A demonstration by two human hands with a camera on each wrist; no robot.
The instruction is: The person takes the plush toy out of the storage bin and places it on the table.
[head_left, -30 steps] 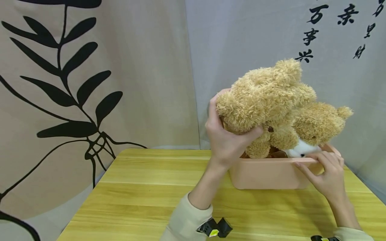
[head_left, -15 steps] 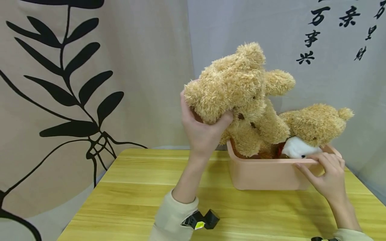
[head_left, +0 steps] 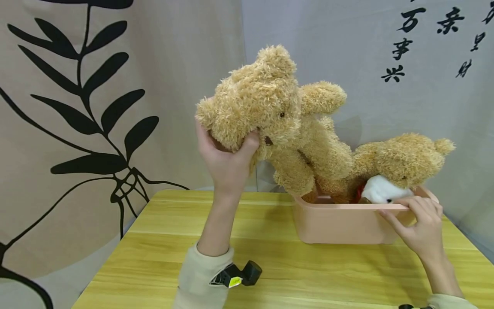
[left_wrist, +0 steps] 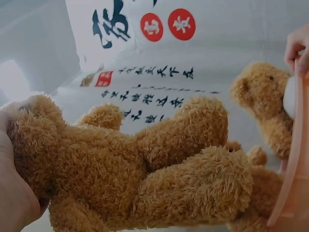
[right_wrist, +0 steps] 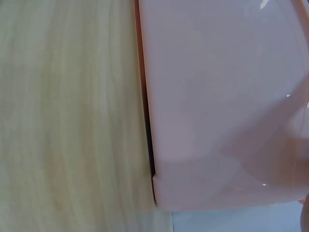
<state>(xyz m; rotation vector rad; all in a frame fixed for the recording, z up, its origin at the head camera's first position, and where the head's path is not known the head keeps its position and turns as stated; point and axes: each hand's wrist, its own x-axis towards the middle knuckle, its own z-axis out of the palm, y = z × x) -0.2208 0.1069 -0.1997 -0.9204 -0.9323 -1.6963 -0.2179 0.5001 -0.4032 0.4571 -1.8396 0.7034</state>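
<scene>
We see the left hand (head_left: 225,161) in the middle of the head view, gripping the held teddy bear (head_left: 251,103) by its head, thumb against the face; the other fingers are mostly hidden behind the fur. The forearm slants up from the lower edge of the frame, its pale sleeve (head_left: 204,274) cut off there. The right hand (head_left: 418,221), at lower right, pinches the rim of the pink tub (head_left: 347,225), thumb outside the front wall; we see only a sliver of skin in the right wrist view.

The held bear is shaggy and tan, tilted head to the left, its lower end above the tub's left end; we cannot tell whether it touches the rim. Inside the smooth, round-cornered tub lies a second bear (head_left: 413,159), and below its head a white toy (head_left: 380,190), half hidden by the front wall. Darker fur beside them is hard to assign. The wood-grained worktop (head_left: 173,240) lies beneath, and behind hangs a cloth backdrop (head_left: 189,86), its characters cropped at upper right.
</scene>
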